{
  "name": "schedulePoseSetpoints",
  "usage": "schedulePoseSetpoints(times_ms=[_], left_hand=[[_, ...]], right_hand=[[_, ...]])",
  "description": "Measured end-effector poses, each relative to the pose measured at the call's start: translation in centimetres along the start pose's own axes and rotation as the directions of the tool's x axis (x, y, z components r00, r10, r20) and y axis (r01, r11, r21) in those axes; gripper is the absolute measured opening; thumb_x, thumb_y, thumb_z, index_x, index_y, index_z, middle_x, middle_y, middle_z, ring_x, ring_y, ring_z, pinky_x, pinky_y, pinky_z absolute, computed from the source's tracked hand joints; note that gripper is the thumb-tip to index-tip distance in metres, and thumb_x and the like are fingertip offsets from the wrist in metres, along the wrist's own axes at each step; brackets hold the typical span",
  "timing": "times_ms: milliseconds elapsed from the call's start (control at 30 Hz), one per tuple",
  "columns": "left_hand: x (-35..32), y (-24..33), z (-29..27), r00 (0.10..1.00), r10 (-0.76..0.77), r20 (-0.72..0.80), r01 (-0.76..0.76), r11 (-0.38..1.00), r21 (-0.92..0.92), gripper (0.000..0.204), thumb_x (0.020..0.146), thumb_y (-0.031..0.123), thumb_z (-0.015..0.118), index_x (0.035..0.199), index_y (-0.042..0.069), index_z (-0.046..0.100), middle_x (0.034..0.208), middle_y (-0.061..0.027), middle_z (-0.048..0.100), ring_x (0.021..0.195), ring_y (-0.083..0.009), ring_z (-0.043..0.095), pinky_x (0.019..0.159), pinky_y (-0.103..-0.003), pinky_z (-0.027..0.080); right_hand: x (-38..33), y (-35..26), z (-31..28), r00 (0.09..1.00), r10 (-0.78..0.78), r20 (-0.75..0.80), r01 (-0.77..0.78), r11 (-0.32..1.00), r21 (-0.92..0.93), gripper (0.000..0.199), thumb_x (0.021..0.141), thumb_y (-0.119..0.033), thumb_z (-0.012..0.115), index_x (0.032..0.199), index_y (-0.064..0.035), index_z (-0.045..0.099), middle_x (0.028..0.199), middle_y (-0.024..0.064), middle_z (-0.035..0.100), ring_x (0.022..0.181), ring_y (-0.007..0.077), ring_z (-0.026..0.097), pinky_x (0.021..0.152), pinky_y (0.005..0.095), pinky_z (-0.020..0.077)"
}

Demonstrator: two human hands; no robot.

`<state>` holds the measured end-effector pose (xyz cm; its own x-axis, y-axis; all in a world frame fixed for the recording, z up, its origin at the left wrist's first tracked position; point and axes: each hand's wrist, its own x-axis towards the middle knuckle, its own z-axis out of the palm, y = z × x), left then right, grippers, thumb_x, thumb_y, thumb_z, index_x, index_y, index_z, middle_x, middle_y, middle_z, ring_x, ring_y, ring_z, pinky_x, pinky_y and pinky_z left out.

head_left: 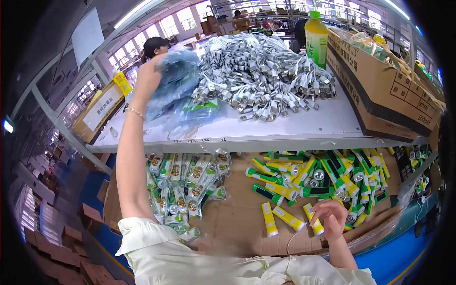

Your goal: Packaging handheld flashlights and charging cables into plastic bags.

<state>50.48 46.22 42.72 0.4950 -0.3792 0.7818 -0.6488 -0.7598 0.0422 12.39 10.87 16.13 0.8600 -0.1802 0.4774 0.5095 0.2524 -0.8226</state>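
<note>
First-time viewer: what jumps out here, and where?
Likely the big heap of white USB cables, mid upper shelf. Then the green-and-yellow flashlights piled below right, with the right hand at their near edge. At upper left, the left hand is at bluish plastic bags.

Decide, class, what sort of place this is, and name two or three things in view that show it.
Probably a factory packing or assembly station: a big heap of white cables, many matching green-and-yellow flashlights, and rows of filled clear bags suggest work in bulk.
</note>
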Motion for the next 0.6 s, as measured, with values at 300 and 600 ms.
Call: schedulePoseSetpoints(times_ms=[300,600], left_hand=[[0.4,-0.7,-8.2,0.859,-0.411,-0.305,0.434,0.901,0.009,0.034,0.086,0.03,0.062,0.104,0.001,0.065,0.079,-0.0139,0.066,0.071,-0.0177,0.055,0.071,-0.033,0.044],[-8.3,5.4,-19.5,0.744,-0.516,-0.425,0.45,0.857,-0.253,0.03,0.084,0.026,0.067,0.097,0.0,0.067,0.072,0.0004,0.057,0.063,-0.008,0.048,0.057,-0.024,0.04]], right_hand=[[-0.7,-0.2,-1.0,0.996,0.083,-0.014,-0.082,0.994,0.066,0.048,0.086,-0.037,0.06,0.106,0.0063,0.056,0.096,0.0214,0.063,0.061,0.0255,0.065,0.057,0.0318,0.053],[-0.6,1.8,0.4,0.923,0.371,0.104,-0.376,0.926,0.034,0.061,0.074,-0.032,0.071,0.122,-0.0014,0.049,0.113,0.0172,0.06,0.089,0.0224,0.064,0.079,0.0338,0.0511]])
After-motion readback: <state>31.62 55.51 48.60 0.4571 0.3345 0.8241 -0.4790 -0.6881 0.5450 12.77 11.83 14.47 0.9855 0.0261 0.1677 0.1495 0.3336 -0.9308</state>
